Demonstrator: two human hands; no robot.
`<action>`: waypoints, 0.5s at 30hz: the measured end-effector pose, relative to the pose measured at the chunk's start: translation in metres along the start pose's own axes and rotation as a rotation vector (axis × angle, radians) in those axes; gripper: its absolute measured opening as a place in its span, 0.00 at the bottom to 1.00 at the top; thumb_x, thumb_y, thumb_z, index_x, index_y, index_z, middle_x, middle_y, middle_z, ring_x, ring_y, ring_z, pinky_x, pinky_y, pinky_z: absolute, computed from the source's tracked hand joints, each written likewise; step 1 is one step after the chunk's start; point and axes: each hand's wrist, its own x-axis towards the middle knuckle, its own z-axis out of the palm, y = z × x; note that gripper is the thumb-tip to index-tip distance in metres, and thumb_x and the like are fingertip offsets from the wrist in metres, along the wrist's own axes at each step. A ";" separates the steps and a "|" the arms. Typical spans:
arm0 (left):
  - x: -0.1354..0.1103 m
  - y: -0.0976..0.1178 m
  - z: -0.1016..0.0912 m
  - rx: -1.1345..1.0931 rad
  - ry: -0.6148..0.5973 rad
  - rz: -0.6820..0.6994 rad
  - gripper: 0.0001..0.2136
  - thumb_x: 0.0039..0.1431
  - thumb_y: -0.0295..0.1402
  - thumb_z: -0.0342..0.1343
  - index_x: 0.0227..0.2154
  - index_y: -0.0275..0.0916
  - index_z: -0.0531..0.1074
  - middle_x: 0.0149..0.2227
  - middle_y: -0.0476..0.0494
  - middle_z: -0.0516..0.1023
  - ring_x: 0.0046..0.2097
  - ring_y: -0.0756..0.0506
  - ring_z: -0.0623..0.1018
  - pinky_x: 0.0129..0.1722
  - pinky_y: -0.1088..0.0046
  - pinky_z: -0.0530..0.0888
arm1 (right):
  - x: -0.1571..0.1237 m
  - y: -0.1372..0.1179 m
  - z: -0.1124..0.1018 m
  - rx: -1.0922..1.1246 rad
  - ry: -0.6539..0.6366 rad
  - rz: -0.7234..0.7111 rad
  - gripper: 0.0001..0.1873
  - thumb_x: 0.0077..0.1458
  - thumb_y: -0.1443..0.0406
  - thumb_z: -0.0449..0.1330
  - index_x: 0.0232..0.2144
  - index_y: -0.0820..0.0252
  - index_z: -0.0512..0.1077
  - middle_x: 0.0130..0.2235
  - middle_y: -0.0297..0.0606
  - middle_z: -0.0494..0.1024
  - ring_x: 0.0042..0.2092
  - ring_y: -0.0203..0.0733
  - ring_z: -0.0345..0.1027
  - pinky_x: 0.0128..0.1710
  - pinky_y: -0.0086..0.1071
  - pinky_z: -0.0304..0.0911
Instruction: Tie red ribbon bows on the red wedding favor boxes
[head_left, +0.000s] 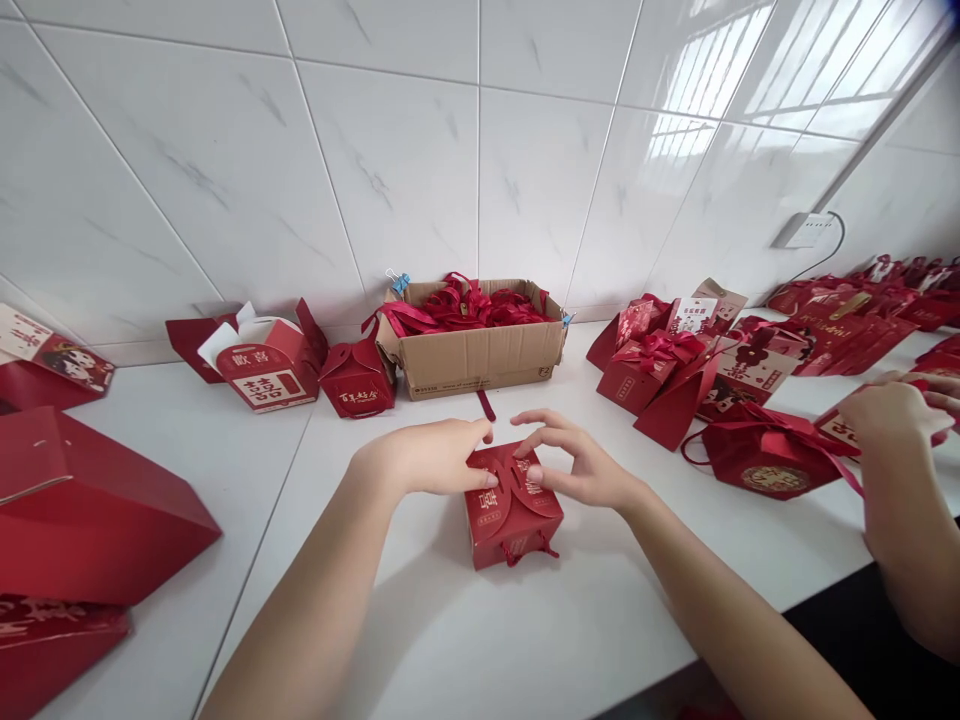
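While my left hand and right hand, loosely spread, touched the red box, I remotely judged closing its flaps underway, next needing even pressure.

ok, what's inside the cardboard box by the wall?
Red ribbons, heaped about to the rim of the cardboard box. Whatever lies beneath them is covered.
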 end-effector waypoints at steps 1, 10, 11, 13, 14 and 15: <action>-0.002 0.000 0.000 -0.001 -0.004 -0.003 0.25 0.52 0.52 0.49 0.50 0.46 0.65 0.47 0.42 0.76 0.38 0.40 0.77 0.29 0.68 0.69 | 0.012 -0.001 -0.006 -0.063 0.059 -0.015 0.07 0.57 0.59 0.59 0.35 0.55 0.73 0.52 0.44 0.71 0.54 0.48 0.66 0.54 0.45 0.62; -0.038 -0.006 -0.012 -0.020 0.092 -0.048 0.21 0.55 0.50 0.47 0.48 0.47 0.66 0.49 0.43 0.76 0.38 0.40 0.78 0.29 0.67 0.70 | 0.184 0.024 -0.062 -0.552 0.289 0.264 0.09 0.53 0.70 0.56 0.34 0.64 0.76 0.40 0.43 0.78 0.41 0.44 0.72 0.43 0.37 0.66; -0.045 -0.009 -0.012 -0.028 0.120 -0.050 0.21 0.56 0.50 0.47 0.49 0.47 0.66 0.50 0.43 0.75 0.39 0.40 0.78 0.31 0.67 0.70 | 0.198 0.030 -0.060 -0.562 0.253 0.290 0.08 0.53 0.70 0.57 0.34 0.65 0.76 0.37 0.43 0.78 0.39 0.43 0.72 0.41 0.37 0.66; -0.061 -0.015 -0.011 -0.043 0.173 -0.059 0.21 0.57 0.52 0.46 0.49 0.48 0.67 0.52 0.43 0.74 0.41 0.39 0.78 0.32 0.66 0.72 | 0.222 0.040 -0.053 -0.585 0.176 0.325 0.07 0.53 0.69 0.59 0.34 0.66 0.76 0.34 0.42 0.78 0.38 0.42 0.72 0.41 0.36 0.67; -0.069 -0.019 -0.009 -0.046 0.206 -0.062 0.22 0.57 0.53 0.45 0.49 0.49 0.67 0.53 0.43 0.73 0.42 0.39 0.78 0.33 0.65 0.73 | 0.232 0.044 -0.048 -0.598 0.137 0.336 0.06 0.54 0.68 0.60 0.34 0.65 0.76 0.35 0.42 0.78 0.38 0.42 0.72 0.41 0.36 0.67; -0.076 -0.023 -0.006 -0.044 0.248 -0.061 0.22 0.58 0.54 0.45 0.50 0.50 0.66 0.55 0.44 0.73 0.44 0.38 0.78 0.36 0.65 0.74 | 0.242 0.048 -0.043 -0.612 0.097 0.342 0.07 0.55 0.66 0.61 0.36 0.65 0.75 0.37 0.41 0.78 0.40 0.41 0.72 0.42 0.37 0.68</action>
